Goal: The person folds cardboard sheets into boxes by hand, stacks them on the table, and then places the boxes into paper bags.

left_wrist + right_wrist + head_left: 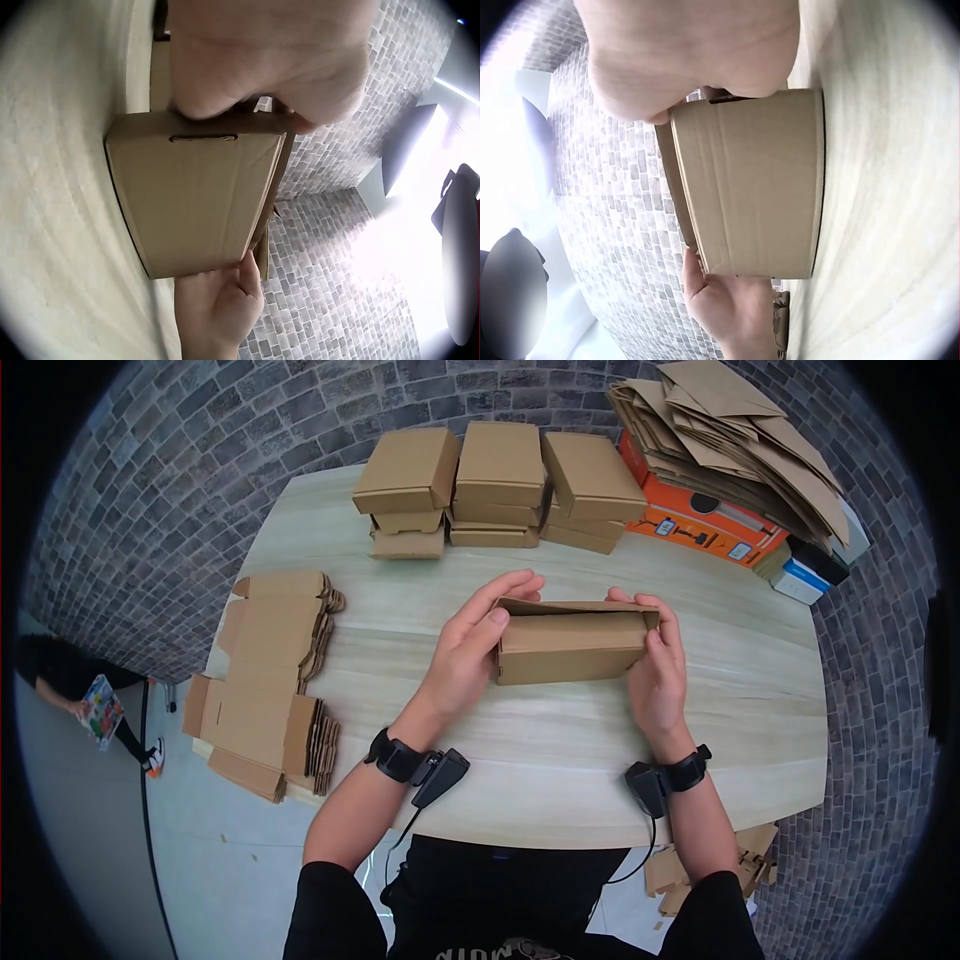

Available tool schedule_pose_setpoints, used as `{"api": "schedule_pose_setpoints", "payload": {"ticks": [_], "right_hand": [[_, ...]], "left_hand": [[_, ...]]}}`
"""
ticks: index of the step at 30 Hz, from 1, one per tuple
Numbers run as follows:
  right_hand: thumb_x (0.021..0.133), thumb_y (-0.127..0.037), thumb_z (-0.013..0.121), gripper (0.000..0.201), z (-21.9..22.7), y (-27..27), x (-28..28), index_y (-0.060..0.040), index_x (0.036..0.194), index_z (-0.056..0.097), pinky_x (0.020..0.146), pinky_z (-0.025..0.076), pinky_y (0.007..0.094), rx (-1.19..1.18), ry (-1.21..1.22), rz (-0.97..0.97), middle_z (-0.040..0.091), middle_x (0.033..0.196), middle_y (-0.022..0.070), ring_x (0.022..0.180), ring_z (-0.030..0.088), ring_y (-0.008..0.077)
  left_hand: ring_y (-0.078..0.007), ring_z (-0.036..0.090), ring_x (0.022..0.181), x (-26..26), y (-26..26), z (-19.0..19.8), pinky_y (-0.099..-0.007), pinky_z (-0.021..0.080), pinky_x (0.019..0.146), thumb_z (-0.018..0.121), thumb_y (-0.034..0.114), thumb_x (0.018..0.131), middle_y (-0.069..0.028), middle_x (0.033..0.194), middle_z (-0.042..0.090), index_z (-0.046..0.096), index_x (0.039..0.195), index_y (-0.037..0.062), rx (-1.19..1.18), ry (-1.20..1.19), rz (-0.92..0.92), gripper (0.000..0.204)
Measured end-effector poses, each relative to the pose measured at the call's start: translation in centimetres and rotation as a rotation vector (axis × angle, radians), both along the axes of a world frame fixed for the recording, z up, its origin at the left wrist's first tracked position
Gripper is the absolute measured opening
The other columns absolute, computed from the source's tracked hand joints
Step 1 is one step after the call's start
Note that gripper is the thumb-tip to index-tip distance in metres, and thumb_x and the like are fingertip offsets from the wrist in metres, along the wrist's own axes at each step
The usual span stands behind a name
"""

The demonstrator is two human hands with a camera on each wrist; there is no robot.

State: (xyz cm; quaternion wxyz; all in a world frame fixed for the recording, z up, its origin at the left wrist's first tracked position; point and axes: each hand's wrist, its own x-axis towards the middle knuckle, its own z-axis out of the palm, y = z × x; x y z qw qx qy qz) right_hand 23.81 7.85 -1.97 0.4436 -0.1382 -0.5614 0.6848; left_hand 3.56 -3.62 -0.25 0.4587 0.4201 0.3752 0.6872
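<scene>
A brown cardboard box (pixel 572 650) stands on the table in front of me, its long plain side facing me. Its lid panel lies along the top, with a dark gap showing under the far edge. My left hand (pixel 468 650) holds the left end, thumb on the top corner and fingers reaching behind. At the right end my right hand (pixel 660 675) grips the box, thumb at the near corner and fingertips over the back. In the left wrist view a short slot shows in the box (pixel 191 195) near the left hand (pixel 270 60). Most fingers are hidden behind the box.
Flat cardboard blanks (pixel 265 680) lie stacked on the table's left. Folded boxes (pixel 500 465) stand in piles along the back. Paper bags (pixel 740 440) rest on an orange box (pixel 700 525) at back right. Cardboard scraps (pixel 690 875) are on the floor, lower right. A person (pixel 75 670) is at far left.
</scene>
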Motion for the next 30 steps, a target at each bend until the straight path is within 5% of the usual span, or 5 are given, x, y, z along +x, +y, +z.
{"api": "schedule_pose_setpoints", "payload": {"ticks": [10,15,19,22,30], "right_hand": [[0.099,-0.020,0.044,0.042,-0.3,-0.1,-0.1,-0.0042,0.138,0.040,0.113,0.029,0.0391,0.022,-0.028,-0.023,0.047,0.142,0.0216,0.132,0.044,0.0265],[0.099,-0.021,0.043,0.042,-0.5,0.0,-0.1,-0.0035,0.137,0.039,0.112,0.030,0.0390,0.028,-0.059,-0.104,0.049,0.140,0.0214,0.130,0.045,0.0266],[0.100,-0.020,0.040,0.041,-0.1,-0.2,0.0,-0.0035,0.138,0.038,0.112,0.030,0.0389,0.037,-0.065,-0.106,0.049,0.140,0.0213,0.130,0.046,0.0265],[0.100,-0.020,0.039,0.040,0.0,0.0,0.2,-0.0040,0.137,0.039,0.112,0.030,0.0386,0.048,-0.082,-0.111,0.049,0.140,0.0215,0.130,0.045,0.0262],[0.099,-0.016,0.036,0.027,-0.6,0.7,0.3,-0.0058,0.123,0.044,0.111,0.030,0.0393,0.025,-0.031,-0.096,0.049,0.139,0.0230,0.129,0.046,0.0268]], "left_hand": [[-0.0232,0.044,0.133,-0.5,-0.2,0.4,-0.0372,0.038,0.109,0.043,0.022,0.102,-0.0109,0.147,0.044,0.043,0.143,0.0019,-0.011,0.261,0.051,0.046],[-0.0253,0.042,0.135,-0.8,-0.4,-0.1,-0.0374,0.035,0.110,0.051,0.019,0.099,-0.0099,0.153,0.033,0.025,0.152,0.0058,-0.031,0.598,-0.005,0.060],[-0.0361,0.034,0.141,0.0,-0.4,-0.2,-0.0405,0.033,0.112,0.067,0.022,0.091,-0.0204,0.154,0.028,0.028,0.145,0.0031,0.081,0.799,0.090,0.069],[-0.0349,0.033,0.141,-0.2,-0.1,-1.1,-0.0429,0.032,0.113,0.071,0.019,0.087,-0.0228,0.158,0.020,0.030,0.144,0.0068,0.034,0.798,0.060,0.071],[-0.0315,0.045,0.134,-0.6,0.2,-0.6,-0.0384,0.038,0.109,0.071,0.005,0.084,-0.0185,0.144,0.046,0.050,0.135,0.0058,0.009,0.828,0.117,0.055]]}}
